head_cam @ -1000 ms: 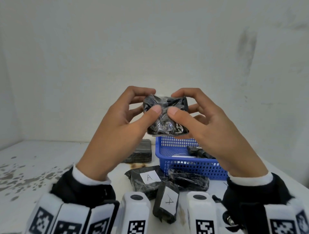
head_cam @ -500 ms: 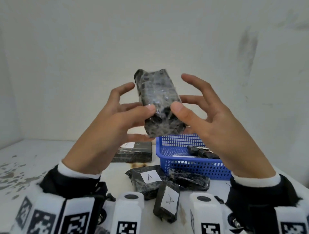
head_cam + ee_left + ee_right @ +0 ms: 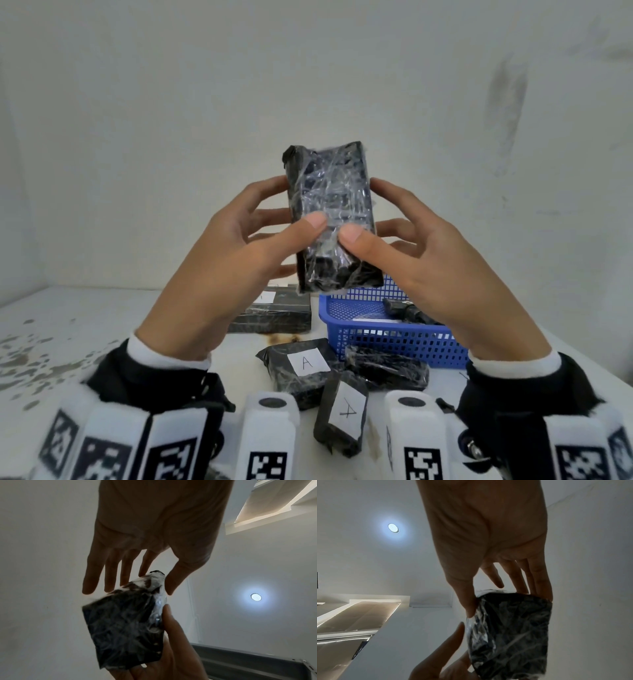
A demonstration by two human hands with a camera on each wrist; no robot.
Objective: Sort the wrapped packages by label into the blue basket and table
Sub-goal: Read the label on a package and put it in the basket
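Your right hand point(image 3: 488, 534) pinched the black, plastic-wrapped rectangular package point(image 3: 510, 635) at five o'clock, thumb on its near edge; your left hand point(image 3: 440, 660) touched it from seven o'clock; a round ceiling light point(image 3: 393, 528) glowed at ten.

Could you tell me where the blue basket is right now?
In the head view, the blue basket sits on the table, right of centre, below the held package.

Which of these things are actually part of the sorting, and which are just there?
Part of the job:
held package, in left hand and right hand
blue basket
packages labelled A
unlabelled-side package
far package

Just there:
rust stain
wall
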